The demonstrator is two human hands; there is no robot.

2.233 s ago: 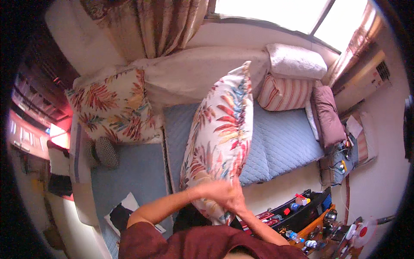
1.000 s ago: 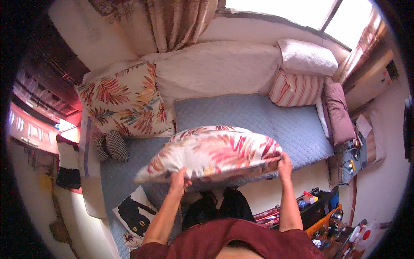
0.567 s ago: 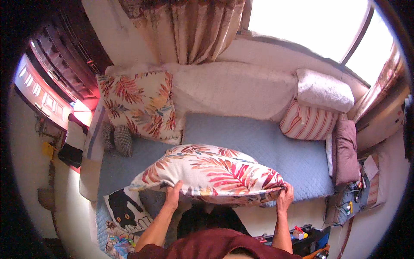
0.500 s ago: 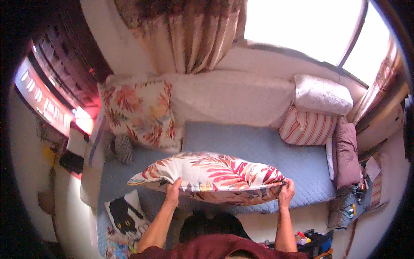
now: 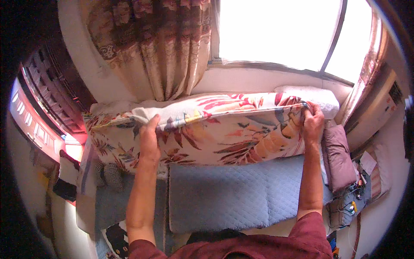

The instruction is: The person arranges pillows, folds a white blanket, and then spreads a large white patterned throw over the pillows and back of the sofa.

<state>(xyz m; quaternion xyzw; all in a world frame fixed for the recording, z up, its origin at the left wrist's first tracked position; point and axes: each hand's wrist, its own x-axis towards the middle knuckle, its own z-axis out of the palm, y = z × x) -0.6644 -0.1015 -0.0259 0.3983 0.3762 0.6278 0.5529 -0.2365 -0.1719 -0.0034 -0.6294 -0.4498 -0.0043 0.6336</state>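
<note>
A large white cushion [image 5: 228, 136] with a red, orange and grey leaf print is held up in front of me, its seamed edge running between my hands. My left hand [image 5: 149, 140] grips that edge toward the left, fingers hidden behind the fabric. At the right corner, my right hand [image 5: 313, 123] pinches the cushion. Behind it, a similar leaf-print cushion [image 5: 105, 149] leans at the sofa's left end, mostly covered. The held cushion also hides most of the sofa's backrest and the red-striped cushion.
Below spreads the sofa's blue quilted seat [image 5: 215, 194]. A white pillow [image 5: 325, 101] and a mauve cushion [image 5: 340, 157] are at the right end, beside a small stand with cables [image 5: 353, 207]. A cushion with a black cat [image 5: 116, 237] lies lower left. Patterned curtains [image 5: 172, 56] hang behind.
Both hands have raised the leaf-print cushion up and away from me, arms stretched out. Its broad underside now faces me, and it covers the backrest area.
</note>
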